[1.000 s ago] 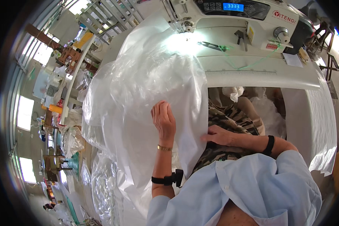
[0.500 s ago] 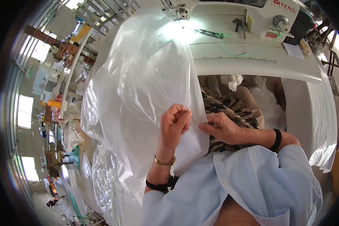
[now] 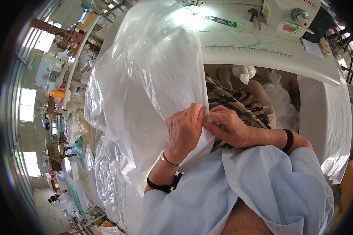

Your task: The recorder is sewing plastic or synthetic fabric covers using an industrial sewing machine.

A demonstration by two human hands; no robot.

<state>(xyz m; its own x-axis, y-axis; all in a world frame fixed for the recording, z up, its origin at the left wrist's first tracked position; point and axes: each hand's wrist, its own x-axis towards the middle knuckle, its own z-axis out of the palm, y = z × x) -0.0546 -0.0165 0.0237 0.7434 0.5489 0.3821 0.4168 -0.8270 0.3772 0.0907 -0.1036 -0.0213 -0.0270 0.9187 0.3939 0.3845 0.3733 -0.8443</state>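
Note:
A large sheet of translucent white plastic film [image 3: 145,86] runs from a sewing machine's lit needle area [image 3: 192,16] down toward my lap. Its right edge is pinched by my left hand [image 3: 186,127], which wears a gold watch at the wrist. Close beside it, my right hand [image 3: 227,127] grips the same edge between thumb and fingers. Both hands are closed, their fingertips almost meeting at the edge. Between the needle area and my hands the edge looks folded and fairly straight. The needle itself is lost in the glare.
Thread snips [image 3: 221,21] with green thread lie on the machine bed, near a small black-headed tool [image 3: 253,15]. A printed ruler scale [image 3: 247,51] follows the table's front edge. White sheeting [image 3: 325,125] hangs at the right. Crumpled clear film [image 3: 108,180] lies at the left.
My left hand has moved right to the film's edge and turned its back upward. My right hand has shifted slightly up and left, so the two are closer. The view has tilted a little downward.

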